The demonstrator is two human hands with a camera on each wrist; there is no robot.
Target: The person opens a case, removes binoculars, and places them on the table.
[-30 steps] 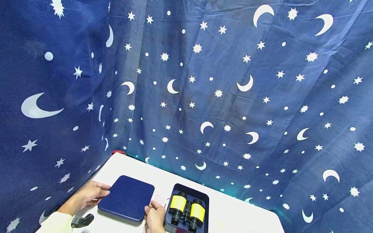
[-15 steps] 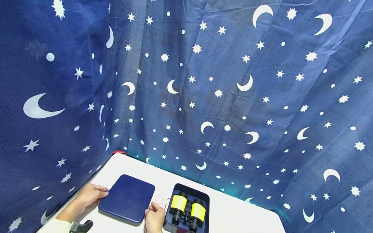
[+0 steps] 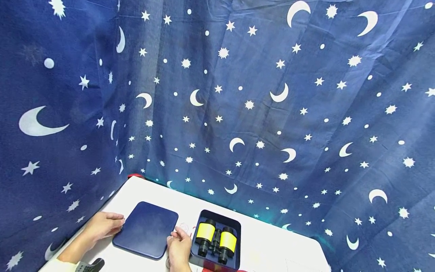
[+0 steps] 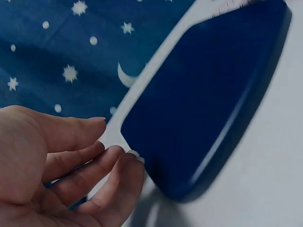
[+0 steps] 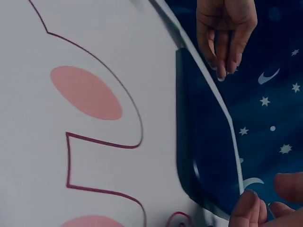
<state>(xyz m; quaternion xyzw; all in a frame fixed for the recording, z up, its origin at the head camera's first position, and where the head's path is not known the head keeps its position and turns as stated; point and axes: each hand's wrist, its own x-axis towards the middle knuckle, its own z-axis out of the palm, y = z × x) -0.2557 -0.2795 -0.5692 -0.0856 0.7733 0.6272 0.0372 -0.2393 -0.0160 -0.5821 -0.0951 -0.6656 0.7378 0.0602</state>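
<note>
A dark blue lid with rounded corners lies flat on the white table. My left hand is beside its left edge, fingers loosely bent. In the left wrist view, the fingertips are at the lid's edge; whether they touch it is hard to tell, and the thumb is clear of it. My right hand is at the lid's right edge, fingers loosely bent and partly hidden. To its right stands a dark blue box, uncovered, with yellow and black binoculars lying inside.
The white table runs to the right of the box, with pink and dark red line drawings on its top. A blue curtain with moons and stars hangs behind and at the left. A red thing shows at the far left corner.
The head view has shifted slightly. My left hand has eased a little away from the lid's edge, while my right hand stays by the lid. The box and binoculars have not moved.
</note>
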